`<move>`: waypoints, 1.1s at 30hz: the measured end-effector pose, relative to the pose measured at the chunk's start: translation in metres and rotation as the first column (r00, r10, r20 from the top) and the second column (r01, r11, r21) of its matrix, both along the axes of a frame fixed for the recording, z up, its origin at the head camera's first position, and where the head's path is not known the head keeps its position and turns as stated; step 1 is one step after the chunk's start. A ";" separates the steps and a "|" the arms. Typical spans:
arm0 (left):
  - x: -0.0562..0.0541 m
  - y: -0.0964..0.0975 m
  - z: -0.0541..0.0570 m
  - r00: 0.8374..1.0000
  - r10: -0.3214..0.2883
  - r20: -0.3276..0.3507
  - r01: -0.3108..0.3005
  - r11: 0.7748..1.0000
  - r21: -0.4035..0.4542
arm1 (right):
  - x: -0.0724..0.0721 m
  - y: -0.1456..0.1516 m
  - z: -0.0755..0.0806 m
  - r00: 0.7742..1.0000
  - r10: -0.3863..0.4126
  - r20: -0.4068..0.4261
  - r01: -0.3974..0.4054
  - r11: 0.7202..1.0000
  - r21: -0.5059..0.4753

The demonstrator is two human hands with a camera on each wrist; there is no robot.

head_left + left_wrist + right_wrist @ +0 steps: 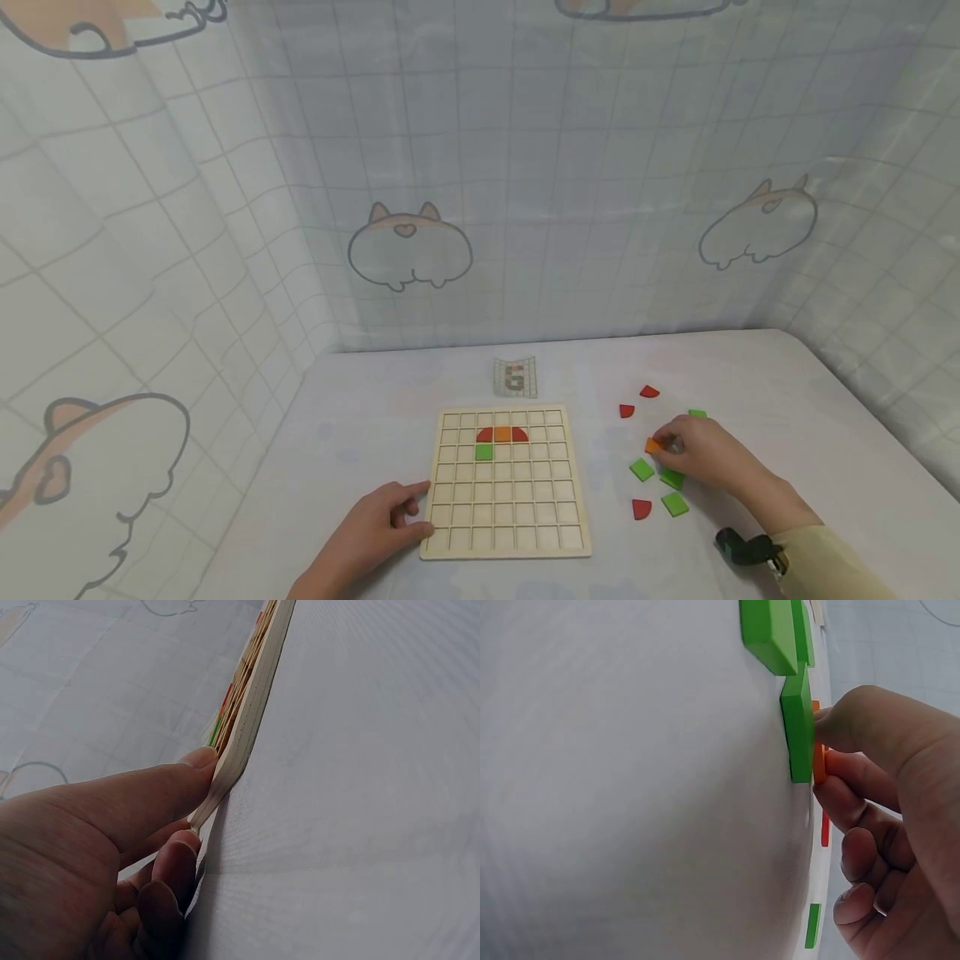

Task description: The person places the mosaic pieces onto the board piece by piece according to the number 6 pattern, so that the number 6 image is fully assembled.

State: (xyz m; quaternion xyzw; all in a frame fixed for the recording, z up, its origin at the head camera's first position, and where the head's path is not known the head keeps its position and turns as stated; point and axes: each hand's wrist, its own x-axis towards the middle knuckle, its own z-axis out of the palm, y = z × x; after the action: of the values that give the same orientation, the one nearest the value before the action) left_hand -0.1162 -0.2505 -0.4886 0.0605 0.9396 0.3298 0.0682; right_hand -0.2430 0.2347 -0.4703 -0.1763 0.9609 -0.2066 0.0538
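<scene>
A pale wooden grid board [504, 553] lies flat. In its upper rows an orange square sits between two red quarter-round tiles, with a green square tile [484, 452] below the left one. My left hand [375, 525] rests at the board's left edge, index finger and thumb spread apart along it; the left wrist view has the thumb [180, 780] against the rim. On the right, my right hand [705, 450] pinches an orange square tile [652, 446] between thumb and fingers, right beside a green tile [799, 727] in the right wrist view.
Loose green square tiles [674, 504] and red quarter-round tiles [641, 509] lie scattered around the right hand. Behind the board is a small gridded card [515, 377] with a G-like pattern. A patterned curtain [585, 250] stands along the table's back and sides.
</scene>
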 end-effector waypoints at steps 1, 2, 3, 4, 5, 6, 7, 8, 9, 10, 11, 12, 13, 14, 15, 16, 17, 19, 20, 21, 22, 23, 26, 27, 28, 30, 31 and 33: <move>0.000 0.000 0.000 1.000 0.000 0.001 0.000 1.000 -0.003 | 0.000 0.000 0.000 1.000 0.003 -0.006 -0.003 1.000 0.001; 0.000 0.000 0.000 1.000 0.000 0.003 0.000 1.000 -0.006 | 0.000 0.000 0.000 1.000 0.005 -0.015 -0.005 1.000 0.002; 0.000 0.001 0.000 1.000 0.000 0.004 0.000 1.000 -0.005 | 0.000 0.000 0.001 1.000 0.010 -0.024 -0.010 1.000 0.003; 0.000 0.001 0.000 1.000 0.000 0.004 0.000 1.000 -0.005 | 0.000 0.000 0.001 0.999 0.012 -0.033 -0.012 1.000 0.003; 0.000 0.001 0.000 1.000 -0.001 0.004 0.001 1.000 -0.005 | 0.000 0.000 0.001 0.999 0.014 -0.042 -0.014 1.000 0.003; 0.000 0.001 0.000 1.000 -0.001 0.004 0.001 1.000 -0.004 | 0.000 -0.001 0.002 0.999 0.013 -0.048 -0.013 1.000 0.002; 0.000 0.001 0.000 1.000 0.000 0.005 0.000 1.000 -0.003 | 0.000 -0.002 0.002 0.998 0.010 -0.055 -0.010 1.000 0.002; 0.000 0.001 0.000 1.000 0.002 0.006 -0.002 1.000 -0.001 | 0.000 -0.002 0.002 0.998 0.011 -0.060 -0.011 1.000 0.002; 0.000 0.001 0.001 1.000 0.002 0.007 -0.002 1.000 0.001 | 0.000 -0.003 0.003 0.998 0.010 -0.061 -0.010 1.000 0.002; 0.000 0.001 0.001 1.000 0.002 0.006 -0.002 1.000 0.000 | -0.001 -0.004 0.003 0.998 0.010 -0.063 -0.010 1.000 0.003; 0.000 0.001 0.001 1.000 0.002 0.007 -0.002 1.000 0.001 | -0.001 -0.005 0.004 0.998 0.005 -0.063 -0.005 1.000 0.005; 0.000 0.001 0.001 1.000 0.003 0.008 -0.003 1.000 0.003 | -0.001 -0.007 0.005 0.998 0.004 -0.061 -0.004 1.000 0.005; 0.000 0.001 0.001 1.000 0.003 0.008 -0.003 1.000 0.004 | -0.001 -0.008 0.005 0.998 -0.001 -0.057 0.002 1.000 0.004; 0.000 0.001 0.001 1.000 0.003 0.009 -0.003 1.000 0.005 | -0.001 -0.009 0.006 0.998 0.001 -0.057 0.000 1.000 0.002; 0.000 0.001 0.001 1.000 0.002 0.009 -0.003 1.000 0.005 | -0.001 -0.010 0.007 0.998 0.000 -0.057 0.000 1.000 0.001; 0.000 0.001 0.001 1.000 0.001 0.007 -0.001 1.000 0.007 | -0.001 -0.011 0.008 0.998 0.004 -0.059 -0.004 1.000 -0.002; 0.000 0.001 0.001 1.000 0.000 0.007 0.000 1.000 0.008 | -0.001 -0.013 0.010 0.998 0.003 -0.057 -0.004 1.000 -0.007; -0.001 0.001 0.001 1.000 -0.002 0.005 0.002 1.000 0.008 | 0.000 -0.015 0.011 0.998 0.016 -0.060 -0.017 1.000 -0.017; -0.001 0.000 0.000 1.000 -0.004 0.004 0.004 1.000 0.006 | 0.000 -0.017 0.012 0.998 0.024 -0.063 -0.025 0.999 -0.019; -0.001 0.000 0.000 1.000 -0.006 0.003 0.006 1.000 0.008 | 0.001 -0.018 0.013 0.998 0.022 -0.062 -0.023 1.000 -0.020; 0.000 0.000 0.000 1.000 -0.007 0.002 0.007 1.000 0.009 | 0.001 -0.020 0.013 0.998 0.024 -0.063 -0.026 0.999 -0.022; -0.001 0.000 0.000 1.000 -0.008 0.002 0.008 1.000 0.009 | 0.001 -0.022 0.013 0.998 0.026 -0.062 -0.027 0.999 -0.023; -0.001 0.000 -0.001 1.000 -0.009 0.002 0.009 1.000 0.009 | 0.001 -0.027 0.014 0.997 0.031 -0.069 -0.032 0.999 -0.015; -0.001 0.000 -0.001 1.000 -0.009 0.003 0.009 1.000 0.010 | 0.001 -0.029 0.015 0.997 0.031 -0.073 -0.032 0.999 -0.010; -0.001 0.000 -0.001 1.000 -0.009 0.003 0.009 1.000 0.007 | 0.001 -0.031 0.015 0.996 0.040 -0.077 -0.040 0.999 -0.006; -0.001 0.000 -0.002 1.000 -0.010 0.002 0.010 1.000 0.004 | 0.001 -0.035 0.017 0.996 0.049 -0.081 -0.049 0.999 -0.002; -0.001 0.000 -0.002 1.000 -0.011 0.001 0.011 1.000 0.003 | 0.001 -0.037 0.017 0.995 0.053 -0.079 -0.053 0.999 0.000; -0.001 -0.001 -0.002 1.000 -0.014 -0.003 0.014 1.000 0.002 | 0.001 -0.041 0.018 0.995 0.067 -0.081 -0.067 0.998 -0.001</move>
State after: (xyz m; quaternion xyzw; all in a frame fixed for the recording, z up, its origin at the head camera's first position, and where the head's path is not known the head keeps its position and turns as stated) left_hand -0.1170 -0.2512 -0.4904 0.0675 0.9390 0.3301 0.0690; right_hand -0.2420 0.1938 -0.4522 -0.2166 0.9555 -0.1990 0.0217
